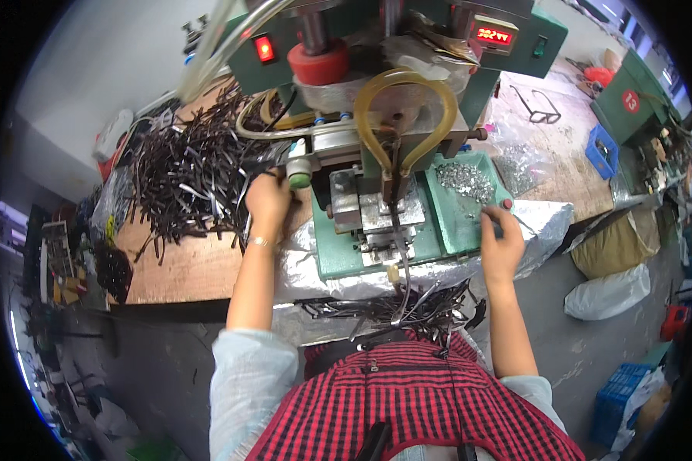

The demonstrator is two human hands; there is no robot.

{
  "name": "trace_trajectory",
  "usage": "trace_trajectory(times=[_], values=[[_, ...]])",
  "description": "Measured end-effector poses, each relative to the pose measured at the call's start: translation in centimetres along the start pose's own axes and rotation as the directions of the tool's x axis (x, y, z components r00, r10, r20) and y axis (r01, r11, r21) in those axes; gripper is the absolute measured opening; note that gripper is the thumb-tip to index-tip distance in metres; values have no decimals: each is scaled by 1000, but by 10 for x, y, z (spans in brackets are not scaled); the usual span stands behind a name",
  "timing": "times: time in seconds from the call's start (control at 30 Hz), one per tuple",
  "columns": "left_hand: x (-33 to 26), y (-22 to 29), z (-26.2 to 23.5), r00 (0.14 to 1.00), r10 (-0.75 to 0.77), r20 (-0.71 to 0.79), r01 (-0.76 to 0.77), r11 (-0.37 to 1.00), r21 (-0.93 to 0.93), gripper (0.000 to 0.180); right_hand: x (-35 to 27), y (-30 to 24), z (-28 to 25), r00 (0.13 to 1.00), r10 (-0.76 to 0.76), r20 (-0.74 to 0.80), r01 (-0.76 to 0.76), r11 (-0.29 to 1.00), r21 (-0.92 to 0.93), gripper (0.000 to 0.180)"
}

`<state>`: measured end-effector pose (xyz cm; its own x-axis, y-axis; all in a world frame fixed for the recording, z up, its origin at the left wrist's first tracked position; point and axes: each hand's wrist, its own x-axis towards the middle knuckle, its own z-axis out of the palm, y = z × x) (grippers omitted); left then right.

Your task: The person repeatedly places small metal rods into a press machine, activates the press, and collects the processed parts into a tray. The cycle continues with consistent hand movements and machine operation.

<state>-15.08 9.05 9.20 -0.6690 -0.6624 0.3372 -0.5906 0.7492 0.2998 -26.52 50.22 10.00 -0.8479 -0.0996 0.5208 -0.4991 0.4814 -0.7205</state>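
Note:
My left hand point(267, 203) is beside the green push button point(299, 180) on the machine's left, at the edge of a heap of dark, flat strips point(184, 165). Its fingers are mostly hidden, so a hold on the button or a strip cannot be made out. My right hand point(504, 244) is at the right rim of a green tray point(460, 230) with small silvery metal bits point(463, 181). Its thumb and fingertips are curled together; anything between them is too small to see. Between my hands stands the press's metal die block point(388, 217), a dark strip hanging down its front.
More dark strips point(407, 307) lie across my lap by the table's front edge. Hoses point(364, 115) loop in front of the green press. Eyeglasses point(544, 117) and a blue bin point(602, 151) are on the right. Silver foil point(542, 230) covers part of the table edge.

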Motion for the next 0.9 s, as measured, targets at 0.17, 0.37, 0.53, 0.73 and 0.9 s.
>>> trace_trajectory(times=[0.17, 0.37, 0.53, 0.73, 0.9], values=[[-19, -21, -52, 974, -223, -41, 113, 634, -765, 35, -7, -18, -35, 998, 47, 39, -48, 998, 42, 12], [-41, 1, -64, 980, -65, 186, 192, 531, -825, 24, 35, -107, 18, 954, -284, 94, 222, 882, 415, 16], [-84, 22, -51, 942, -327, 74, 212, 410, -887, 35, 24, -125, 59, 989, -109, 96, 33, 814, 580, 19], [-81, 98, -151, 862, 38, -506, -507, 124, -853, 7, 11, -134, 62, 969, -38, 243, -171, 606, 777, 36], [-66, 126, -166, 821, 97, -562, -562, 306, -769, 10, 8, -165, 41, 932, 49, 360, -341, 460, 820, 52]])
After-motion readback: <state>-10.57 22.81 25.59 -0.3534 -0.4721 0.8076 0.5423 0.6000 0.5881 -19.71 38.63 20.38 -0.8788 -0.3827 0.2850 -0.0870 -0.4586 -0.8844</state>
